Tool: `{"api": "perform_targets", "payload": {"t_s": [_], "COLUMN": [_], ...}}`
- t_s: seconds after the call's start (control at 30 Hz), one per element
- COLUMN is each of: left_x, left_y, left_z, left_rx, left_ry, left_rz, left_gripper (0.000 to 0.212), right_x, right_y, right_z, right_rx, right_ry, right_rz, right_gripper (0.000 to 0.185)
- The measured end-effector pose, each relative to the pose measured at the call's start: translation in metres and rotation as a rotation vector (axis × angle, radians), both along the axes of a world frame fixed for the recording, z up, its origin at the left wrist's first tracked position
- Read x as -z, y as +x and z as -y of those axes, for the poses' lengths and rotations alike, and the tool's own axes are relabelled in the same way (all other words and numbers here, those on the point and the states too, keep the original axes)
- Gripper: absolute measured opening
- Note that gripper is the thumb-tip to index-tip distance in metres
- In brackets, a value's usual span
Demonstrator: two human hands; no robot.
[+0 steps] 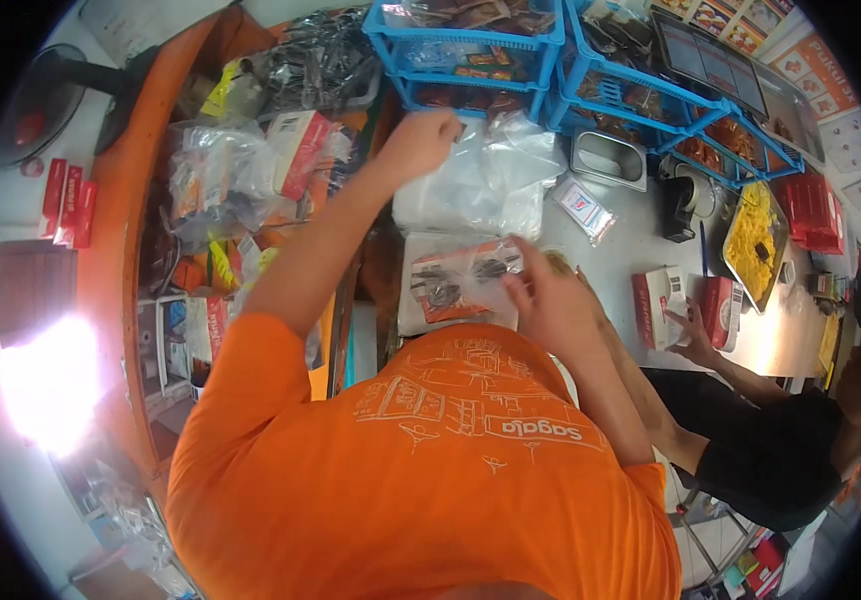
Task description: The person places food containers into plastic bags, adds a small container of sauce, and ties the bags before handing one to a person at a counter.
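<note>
My left hand (421,144) is raised with curled fingers over the far left corner of a stack of clear plastic bags (445,199); a small dark spot shows by its fingertips, too small to name. Close to my body, my right hand (547,296) grips the right side of a clear plastic packet (466,281). Orange printed paper and dark items show through the film. This packet lies on a white surface (409,319). Motion blurs both hands somewhat.
A co-worker's hand (693,330) touches red-and-white boxes (659,307) at right; their other arm passes beside my right forearm. Blue plastic racks (468,79) stand behind the bags. A metal container (609,159) and a tray of yellow food (754,240) are further right. Packed shelves are at left.
</note>
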State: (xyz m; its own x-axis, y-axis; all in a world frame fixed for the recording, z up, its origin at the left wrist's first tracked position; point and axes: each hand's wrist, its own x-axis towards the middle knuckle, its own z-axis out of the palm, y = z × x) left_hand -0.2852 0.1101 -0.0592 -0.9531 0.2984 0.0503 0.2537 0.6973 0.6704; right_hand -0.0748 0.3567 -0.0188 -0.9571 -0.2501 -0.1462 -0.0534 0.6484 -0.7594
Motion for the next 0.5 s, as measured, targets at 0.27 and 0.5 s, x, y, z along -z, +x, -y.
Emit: {"api": "perform_targets", "payload": {"t_s": [0.27,0.5], "left_x": [0.057,0.091], "left_y": [-0.192,-0.225], "left_z": [-0.115,-0.123], "left_rx": [0.045,-0.032], "left_ry": [-0.501,-0.123], "left_rz": [-0.136,-0.460], "left_gripper": [0.042,0.030], "right_x": [-0.024,0.015], "right_y": [0.015,0.049], "right_z": [-0.055,-0.073], "right_rx": [0.378,0.576], "right_ry": [-0.159,-0.209], "right_rz": [-0.092,0.048], "right_gripper": [0.020,0.016]}}
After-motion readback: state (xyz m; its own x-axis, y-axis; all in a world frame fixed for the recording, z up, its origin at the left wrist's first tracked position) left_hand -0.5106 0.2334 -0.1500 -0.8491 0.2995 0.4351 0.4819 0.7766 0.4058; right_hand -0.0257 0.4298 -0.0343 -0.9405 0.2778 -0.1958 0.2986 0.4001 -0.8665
